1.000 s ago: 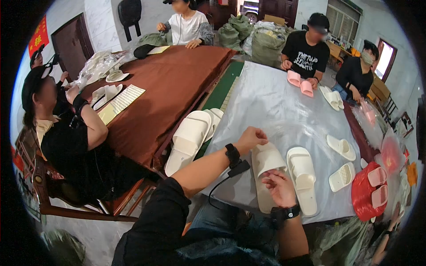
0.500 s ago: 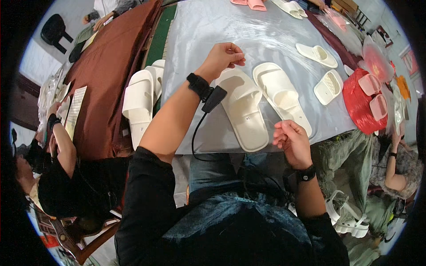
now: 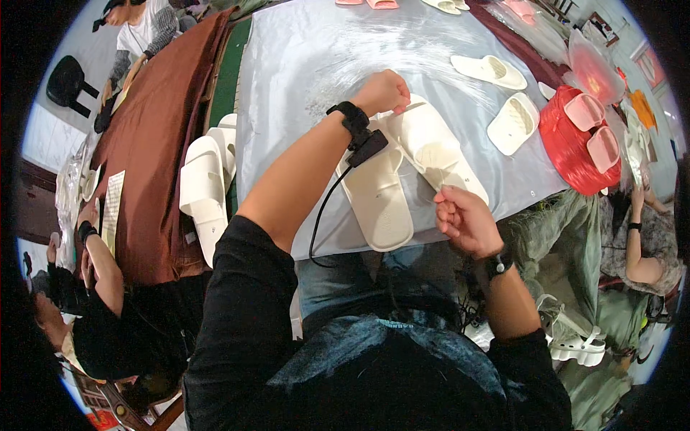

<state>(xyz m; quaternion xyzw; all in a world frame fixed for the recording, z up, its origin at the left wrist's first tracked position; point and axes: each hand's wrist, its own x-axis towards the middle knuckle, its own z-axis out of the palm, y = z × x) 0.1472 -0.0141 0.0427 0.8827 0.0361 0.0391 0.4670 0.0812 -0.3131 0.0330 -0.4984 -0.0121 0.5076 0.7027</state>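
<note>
Head view, looking down over the person's dark top to a table covered in grey plastic sheet (image 3: 287, 86). Nearest, the right hand (image 3: 466, 219) hangs just off the table's near edge, fingers curled narrow; whether it pinches anything cannot be told. Beside it lie two cream slippers: the nearer cream slipper (image 3: 377, 197) reaches the table edge, and the second cream slipper (image 3: 431, 147) lies touching it on the right. The left hand (image 3: 384, 91), closed in a loose fist, rests at the far end of the pair; its wrist carries a black band with a small black unit (image 3: 366, 147) and a cable trailing toward the body.

Risk, as a judgement: the nearer slipper's heel sits at the edge, so a nudge from either forearm could tip it to the floor, and the hanging cable could catch on it.

Farther left, more cream slippers (image 3: 205, 183) lie beside a brown tabletop (image 3: 165, 144). To the right stands a red basket (image 3: 568, 147) holding pink slippers (image 3: 593, 126), with two loose cream slippers (image 3: 512, 123) near it.

Hidden or unclear: the left fist covers whatever it touches; the far edge of the table is cut off; other people at the margins are distorted by the lens.
</note>
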